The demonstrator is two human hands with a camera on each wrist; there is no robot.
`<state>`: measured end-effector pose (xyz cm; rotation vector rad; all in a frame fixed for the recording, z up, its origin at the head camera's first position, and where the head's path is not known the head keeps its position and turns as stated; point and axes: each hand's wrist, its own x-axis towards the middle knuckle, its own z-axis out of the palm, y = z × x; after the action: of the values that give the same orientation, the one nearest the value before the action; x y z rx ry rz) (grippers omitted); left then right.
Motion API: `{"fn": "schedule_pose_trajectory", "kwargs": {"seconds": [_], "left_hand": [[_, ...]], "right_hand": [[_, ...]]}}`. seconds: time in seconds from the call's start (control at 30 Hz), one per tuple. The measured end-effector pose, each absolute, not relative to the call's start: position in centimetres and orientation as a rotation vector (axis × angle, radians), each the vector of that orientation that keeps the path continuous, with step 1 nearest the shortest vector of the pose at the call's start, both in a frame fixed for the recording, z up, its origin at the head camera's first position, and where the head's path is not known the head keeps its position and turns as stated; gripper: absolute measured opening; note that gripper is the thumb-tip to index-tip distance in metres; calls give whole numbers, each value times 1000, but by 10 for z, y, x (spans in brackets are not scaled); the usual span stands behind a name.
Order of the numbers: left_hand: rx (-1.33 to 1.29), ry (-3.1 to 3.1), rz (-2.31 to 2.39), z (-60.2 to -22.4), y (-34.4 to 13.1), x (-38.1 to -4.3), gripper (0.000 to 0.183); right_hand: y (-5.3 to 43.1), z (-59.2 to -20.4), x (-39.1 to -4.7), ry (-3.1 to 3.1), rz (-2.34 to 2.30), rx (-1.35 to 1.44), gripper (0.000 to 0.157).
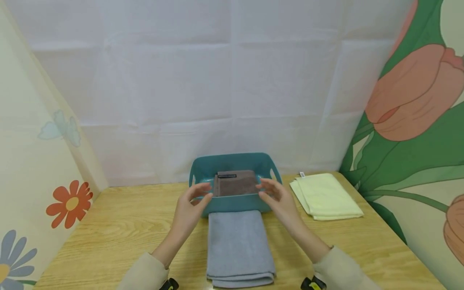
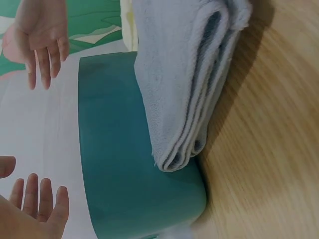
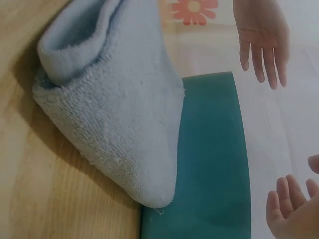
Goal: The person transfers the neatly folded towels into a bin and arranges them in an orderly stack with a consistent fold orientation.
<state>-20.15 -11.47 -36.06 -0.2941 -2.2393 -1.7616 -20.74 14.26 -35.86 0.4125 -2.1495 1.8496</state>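
Observation:
A teal basket (image 1: pixel 232 203) stands against the white backdrop, with a folded brown towel (image 1: pixel 237 184) lying inside it. Over the basket's front corners hover my left hand (image 1: pixel 191 203) and my right hand (image 1: pixel 279 201), fingers relaxed and nothing held. Both wrist views show the two hands apart, palms facing each other above the rim. Directly in front of the basket lies a folded grey-blue towel (image 1: pixel 239 245), its stacked folds visible in the left wrist view. Neither hand touches this towel.
A folded pale yellow towel (image 1: pixel 328 196) with a small white tag lies to the right of the basket on the wooden table (image 1: pixel 134 229). Behind hangs a white cloth (image 1: pixel 217 80). Walls with painted flowers flank the table on both sides.

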Motion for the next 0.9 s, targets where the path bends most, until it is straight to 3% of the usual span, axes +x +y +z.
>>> {"fn": "schedule_pose_trajectory", "kwargs": {"seconds": [0.9], "left_hand": [[-124, -2321, -1900, -397, -127, -167, 27]], "right_hand": [[145, -386, -175, -2156, 1900, 319, 33]]}}
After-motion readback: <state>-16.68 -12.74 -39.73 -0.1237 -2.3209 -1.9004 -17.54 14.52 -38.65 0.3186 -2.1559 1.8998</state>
